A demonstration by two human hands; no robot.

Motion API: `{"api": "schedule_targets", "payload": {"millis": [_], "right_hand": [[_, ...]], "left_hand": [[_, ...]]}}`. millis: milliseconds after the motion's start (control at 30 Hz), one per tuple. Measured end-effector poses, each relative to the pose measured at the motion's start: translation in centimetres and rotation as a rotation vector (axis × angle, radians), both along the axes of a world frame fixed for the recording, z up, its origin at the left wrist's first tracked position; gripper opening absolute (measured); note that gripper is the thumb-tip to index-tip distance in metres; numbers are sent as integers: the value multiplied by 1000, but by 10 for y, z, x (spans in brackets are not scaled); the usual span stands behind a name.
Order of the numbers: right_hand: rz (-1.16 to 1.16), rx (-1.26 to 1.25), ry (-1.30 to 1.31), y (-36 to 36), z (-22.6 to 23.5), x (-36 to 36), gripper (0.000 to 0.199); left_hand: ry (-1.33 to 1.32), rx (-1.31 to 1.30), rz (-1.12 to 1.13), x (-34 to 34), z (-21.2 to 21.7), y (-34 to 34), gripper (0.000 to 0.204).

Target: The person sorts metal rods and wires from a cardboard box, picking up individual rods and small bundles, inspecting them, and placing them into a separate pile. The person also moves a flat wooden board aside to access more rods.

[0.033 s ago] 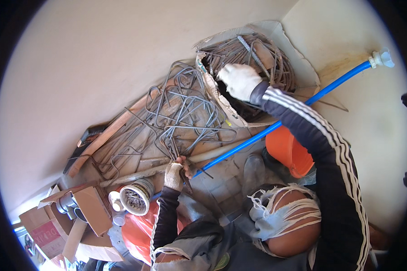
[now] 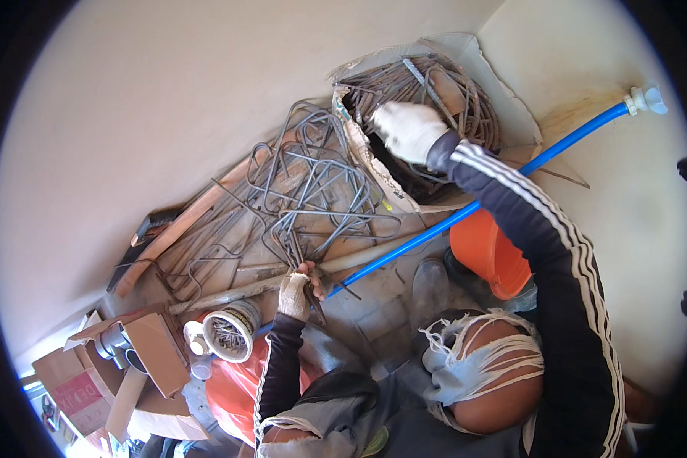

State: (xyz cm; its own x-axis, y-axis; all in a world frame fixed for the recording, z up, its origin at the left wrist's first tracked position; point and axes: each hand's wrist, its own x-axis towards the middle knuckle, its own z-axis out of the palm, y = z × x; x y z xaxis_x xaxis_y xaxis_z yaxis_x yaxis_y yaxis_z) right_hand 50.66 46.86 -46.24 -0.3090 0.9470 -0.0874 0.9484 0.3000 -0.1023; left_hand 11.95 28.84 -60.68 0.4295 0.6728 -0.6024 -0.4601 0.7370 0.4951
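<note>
Building site — bent rebar stirrups [image 2: 313,191], blue pipe [image 2: 435,233], bare floor.

I have a single view here, from the left of two fisheye cameras on the person's head, looking steeply down. The picture is a circle with black corners, and straight edges bow near its rim. The person's knees and forearms enter from the lower edge, close to the lens. Farther off, toward the upper middle, lies a pile of bent metal rods [image 2: 313,191] on the floor. Pale walls fill the upper part of the circle.
</note>
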Motion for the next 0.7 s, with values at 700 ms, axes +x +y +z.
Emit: {"api": "schedule_targets", "payload": {"millis": [700], "right_hand": [[-509,-705,439,26,39,73,18]], "left_hand": [[49,-98,-34,-1,0,5,35]]}}
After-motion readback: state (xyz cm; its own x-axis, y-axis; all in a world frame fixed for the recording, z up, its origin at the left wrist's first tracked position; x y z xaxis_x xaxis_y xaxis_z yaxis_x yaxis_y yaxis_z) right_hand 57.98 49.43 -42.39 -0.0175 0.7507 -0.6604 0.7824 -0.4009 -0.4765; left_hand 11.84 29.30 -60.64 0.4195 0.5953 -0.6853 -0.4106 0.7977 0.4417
